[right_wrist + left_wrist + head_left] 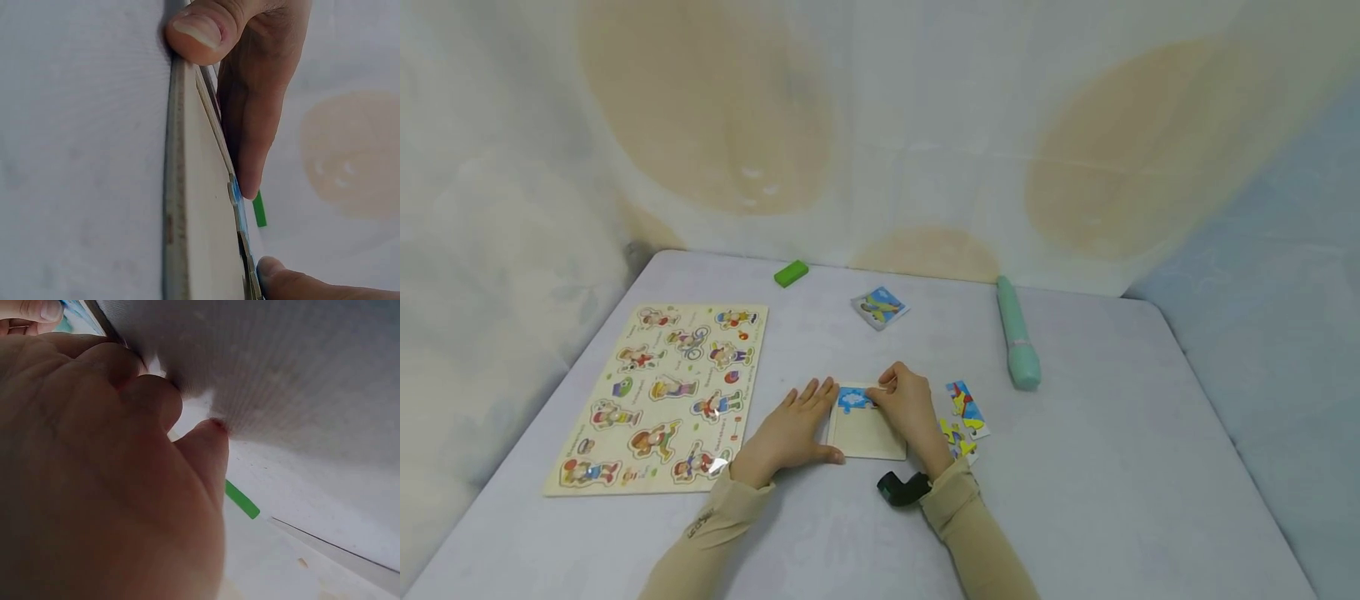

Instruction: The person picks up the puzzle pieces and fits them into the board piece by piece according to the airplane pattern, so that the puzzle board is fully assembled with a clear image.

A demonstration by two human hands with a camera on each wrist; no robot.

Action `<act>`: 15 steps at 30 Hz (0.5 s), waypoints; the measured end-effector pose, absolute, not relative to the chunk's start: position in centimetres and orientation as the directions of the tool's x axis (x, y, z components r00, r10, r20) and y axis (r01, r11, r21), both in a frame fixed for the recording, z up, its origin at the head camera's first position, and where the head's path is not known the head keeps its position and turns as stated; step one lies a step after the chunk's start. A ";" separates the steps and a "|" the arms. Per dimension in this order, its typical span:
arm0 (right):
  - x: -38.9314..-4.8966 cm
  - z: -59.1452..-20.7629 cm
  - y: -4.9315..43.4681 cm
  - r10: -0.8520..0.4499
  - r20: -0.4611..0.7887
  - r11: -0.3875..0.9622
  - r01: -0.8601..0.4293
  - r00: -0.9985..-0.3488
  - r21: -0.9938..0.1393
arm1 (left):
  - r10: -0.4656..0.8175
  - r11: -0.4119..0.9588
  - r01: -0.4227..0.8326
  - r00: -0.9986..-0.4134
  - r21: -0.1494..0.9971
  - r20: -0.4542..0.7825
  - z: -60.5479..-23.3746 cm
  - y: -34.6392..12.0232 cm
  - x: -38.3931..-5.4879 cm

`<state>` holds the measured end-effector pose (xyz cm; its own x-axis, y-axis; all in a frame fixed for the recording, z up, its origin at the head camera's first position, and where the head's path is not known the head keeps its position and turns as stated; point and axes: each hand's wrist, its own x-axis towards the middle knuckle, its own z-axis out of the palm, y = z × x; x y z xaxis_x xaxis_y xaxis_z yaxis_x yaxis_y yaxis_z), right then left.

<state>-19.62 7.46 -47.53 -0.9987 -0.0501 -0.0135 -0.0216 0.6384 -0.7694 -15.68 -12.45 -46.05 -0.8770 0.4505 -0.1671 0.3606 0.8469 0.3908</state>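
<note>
While the left hand (792,432) lies spread against the square pale-wood tray (867,437), lower centre of frame, right hand (912,410) bends over thin blue-and-white jigsaw pieces (851,397), cannot tell if pinching; pieces likely light, stiff: grip edges

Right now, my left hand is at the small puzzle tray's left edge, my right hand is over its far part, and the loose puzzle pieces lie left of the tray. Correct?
Not quite: the head view shows the loose puzzle pieces lying right of the small puzzle tray. The rest holds.
</note>
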 end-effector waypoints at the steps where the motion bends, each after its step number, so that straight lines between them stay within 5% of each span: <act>1: -19.6 -47.5 7.4 -0.047 -0.016 0.638 -0.018 -0.999 -0.770 | 0.450 0.846 0.360 -0.878 0.393 -0.166 -46.0 -12.4 -15.7; 15: -19.5 -47.7 6.9 -0.030 0.037 0.690 -0.047 -0.999 -0.722 | 0.450 0.849 0.366 -0.879 0.382 -0.158 -46.1 -12.6 -15.6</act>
<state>-19.53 6.95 -47.74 -0.9989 -0.0297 0.0369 -0.0472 0.6900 -0.7222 -15.63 -12.62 -46.11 -0.8788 0.4504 -0.1576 0.3664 0.8485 0.3818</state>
